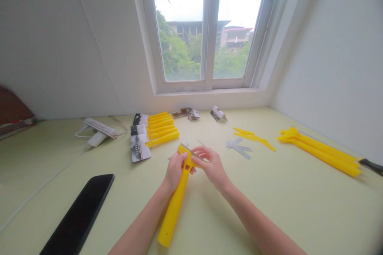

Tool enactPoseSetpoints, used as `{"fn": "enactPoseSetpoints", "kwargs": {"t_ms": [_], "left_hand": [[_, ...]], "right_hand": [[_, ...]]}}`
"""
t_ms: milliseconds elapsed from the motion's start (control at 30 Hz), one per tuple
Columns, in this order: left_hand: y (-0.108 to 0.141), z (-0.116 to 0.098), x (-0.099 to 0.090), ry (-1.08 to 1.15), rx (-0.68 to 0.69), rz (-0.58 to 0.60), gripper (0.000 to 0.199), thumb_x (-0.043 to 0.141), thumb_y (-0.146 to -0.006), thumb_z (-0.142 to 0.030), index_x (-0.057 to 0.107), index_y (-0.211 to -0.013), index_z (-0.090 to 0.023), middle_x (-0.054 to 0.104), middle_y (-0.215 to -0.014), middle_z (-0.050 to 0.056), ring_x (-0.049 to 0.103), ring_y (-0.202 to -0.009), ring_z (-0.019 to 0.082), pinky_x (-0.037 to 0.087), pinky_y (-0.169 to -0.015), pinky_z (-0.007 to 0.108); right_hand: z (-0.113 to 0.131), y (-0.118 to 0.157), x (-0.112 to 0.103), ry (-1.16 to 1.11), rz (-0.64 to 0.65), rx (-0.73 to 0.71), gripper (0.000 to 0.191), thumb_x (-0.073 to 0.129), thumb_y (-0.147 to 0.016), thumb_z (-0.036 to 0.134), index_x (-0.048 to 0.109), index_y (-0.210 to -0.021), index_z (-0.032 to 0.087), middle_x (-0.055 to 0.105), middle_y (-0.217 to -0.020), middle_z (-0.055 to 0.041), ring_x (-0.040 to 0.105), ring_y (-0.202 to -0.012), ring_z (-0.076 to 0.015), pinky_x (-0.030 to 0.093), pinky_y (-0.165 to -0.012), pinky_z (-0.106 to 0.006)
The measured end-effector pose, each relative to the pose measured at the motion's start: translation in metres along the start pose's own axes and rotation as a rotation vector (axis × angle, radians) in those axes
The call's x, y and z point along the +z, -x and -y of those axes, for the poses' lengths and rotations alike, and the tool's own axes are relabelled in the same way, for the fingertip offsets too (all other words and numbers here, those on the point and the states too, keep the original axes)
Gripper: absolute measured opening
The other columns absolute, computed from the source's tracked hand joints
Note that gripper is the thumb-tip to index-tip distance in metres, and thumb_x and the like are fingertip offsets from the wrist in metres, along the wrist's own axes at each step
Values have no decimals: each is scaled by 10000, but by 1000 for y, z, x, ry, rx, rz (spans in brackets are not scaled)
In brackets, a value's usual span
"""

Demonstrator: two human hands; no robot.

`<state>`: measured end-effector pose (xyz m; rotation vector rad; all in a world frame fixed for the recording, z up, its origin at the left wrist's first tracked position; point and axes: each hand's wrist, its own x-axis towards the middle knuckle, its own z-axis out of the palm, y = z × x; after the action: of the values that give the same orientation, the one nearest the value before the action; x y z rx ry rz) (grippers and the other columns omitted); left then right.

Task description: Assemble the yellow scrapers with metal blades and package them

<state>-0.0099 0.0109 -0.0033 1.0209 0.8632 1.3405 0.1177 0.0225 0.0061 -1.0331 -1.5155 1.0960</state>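
A yellow scraper with a wide head is held over the table, its long handle slanting down toward me. My left hand is closed round the neck and left side of the head, thumb on top. The fingers of my right hand pinch the right side of the head, along a thin metal strip at its far edge. They partly hide that strip. To the right of my hands lie several loose grey blades, crossed over each other. Just behind them are thin yellow plastic strips.
Several yellow scrapers with card tags lie in a row at the back left. More yellow scrapers are piled at right beside a black-handled tool. A phone, a power strip and a folded card also lie there.
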Motion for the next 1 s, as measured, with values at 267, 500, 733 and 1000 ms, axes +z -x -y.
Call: {"fn": "enactPoseSetpoints", "kwargs": {"t_ms": [267,500,733,1000], "left_hand": [[-3,0,0,-51,1,-4,186,438,-744,-293,497,-748,-117,572,-529,2,536,-441,134,384,-451,249],[-3,0,-1,-76,-34,43,200,446,-742,-307,496,-778,-117,577,-575,12,522,-450,123,372,-459,246],[2,-6,4,-76,-45,126,203,443,-765,-338,469,-820,-145,541,-607,-10,495,-445,98,359,-446,224],[5,-10,1,-204,-258,267,237,382,-788,-386,439,-749,-159,525,-487,-6,457,-336,94,312,-338,194]], "right_hand": [[1,-2,0,-7,15,10,186,560,-699,292,614,-836,178,602,-734,-21,558,-644,-144,451,-597,-272],[4,-3,-5,-49,60,149,235,615,-645,326,590,-812,162,633,-646,-13,594,-582,-159,445,-568,-278],[17,-3,-15,-230,224,265,174,625,-615,324,559,-618,163,621,-537,-2,583,-540,-155,417,-574,-278],[10,-10,-23,-130,60,317,164,666,-561,285,603,-609,142,566,-538,19,491,-564,-114,353,-555,-243]]}}
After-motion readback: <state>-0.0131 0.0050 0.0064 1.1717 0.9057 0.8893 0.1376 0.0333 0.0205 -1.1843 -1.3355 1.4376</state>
